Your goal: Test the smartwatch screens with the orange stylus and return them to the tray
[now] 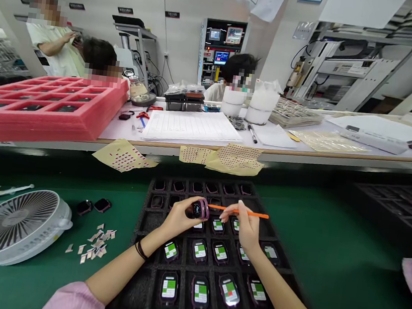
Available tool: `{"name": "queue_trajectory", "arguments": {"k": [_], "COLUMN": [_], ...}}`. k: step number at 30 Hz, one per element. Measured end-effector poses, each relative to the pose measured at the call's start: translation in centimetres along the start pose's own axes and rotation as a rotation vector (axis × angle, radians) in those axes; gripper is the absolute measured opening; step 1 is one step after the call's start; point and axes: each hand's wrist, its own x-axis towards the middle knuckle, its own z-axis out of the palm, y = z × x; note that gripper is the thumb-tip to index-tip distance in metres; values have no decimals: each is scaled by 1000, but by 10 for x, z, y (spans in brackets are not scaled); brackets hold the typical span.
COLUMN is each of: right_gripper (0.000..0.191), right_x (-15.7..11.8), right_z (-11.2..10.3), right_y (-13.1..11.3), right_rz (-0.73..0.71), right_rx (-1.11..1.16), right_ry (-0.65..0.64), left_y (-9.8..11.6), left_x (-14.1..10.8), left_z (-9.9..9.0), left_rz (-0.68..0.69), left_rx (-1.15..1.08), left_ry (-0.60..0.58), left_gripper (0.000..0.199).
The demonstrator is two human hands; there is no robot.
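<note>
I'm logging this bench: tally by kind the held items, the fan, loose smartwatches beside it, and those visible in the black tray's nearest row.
Smartwatch in left hand: 1
Orange stick in right hand: 1
Fan: 1
Loose smartwatches: 2
Lit smartwatches visible, nearest row of black tray: 4
Total: 9

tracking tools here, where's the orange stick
In the head view, the orange stick is just right of centre, in the right hand, beside the purple watch.

Left fingers (188,202) partly hide a purple-cased watch (203,209). A pink tray (70,125) is cropped at left. Print on a white form (194,128) is illegible.
</note>
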Motion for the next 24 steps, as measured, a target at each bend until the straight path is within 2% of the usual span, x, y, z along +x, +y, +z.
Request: {"name": "queue_trajectory", "arguments": {"k": [16,24], "right_gripper": [48,47], "right_x": [1,-1], "right_z": [1,3], "right_y": [-4,-5], "right_rz": [2,13], "right_rx": [-17,7], "right_ry": [-8,-64], "left_y": [6,4], "left_x": [1,1], "left_z": [-1,1], "left_rz": [-16,-17], "left_rx": [19,-7], "left_ry": [-14,-24], "left_gripper": [49,51]}}
